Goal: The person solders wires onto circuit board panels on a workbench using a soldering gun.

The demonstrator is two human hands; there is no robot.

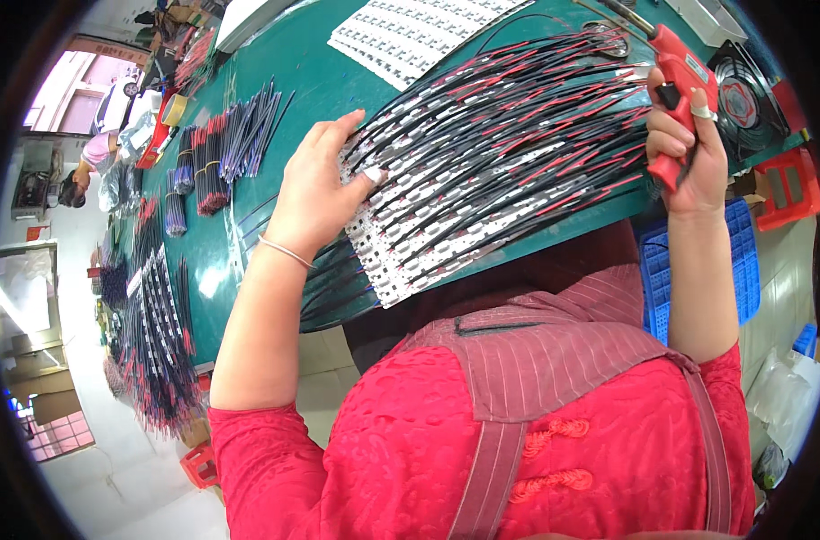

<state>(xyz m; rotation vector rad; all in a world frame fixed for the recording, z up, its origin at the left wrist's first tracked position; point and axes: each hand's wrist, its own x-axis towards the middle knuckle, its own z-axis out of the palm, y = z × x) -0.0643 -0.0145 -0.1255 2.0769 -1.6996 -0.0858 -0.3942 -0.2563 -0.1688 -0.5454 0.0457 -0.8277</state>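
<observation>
A white circuit board panel (387,270) lies on the green table, with many black and red wires (518,108) fanned across it toward the right. My left hand (320,180) rests at the panel's left end, thumb apart from the fingers and white tape on the thumb; whether it pinches a wire is too small to see. In my right hand (689,157) is a red soldering gun (684,67), gripped by its handle, its tip pointing up and left. That gun is raised beside the right ends of the wires, and white tape wraps one fingertip.
Bare white board panels (410,36) lie at the back of the green table (216,306). Bundled wires (212,166) and wired boards (153,324) are on the left. At the right stand a fan (741,99), a red stool (792,184) and a blue crate (743,261). Another person (86,171) is far left.
</observation>
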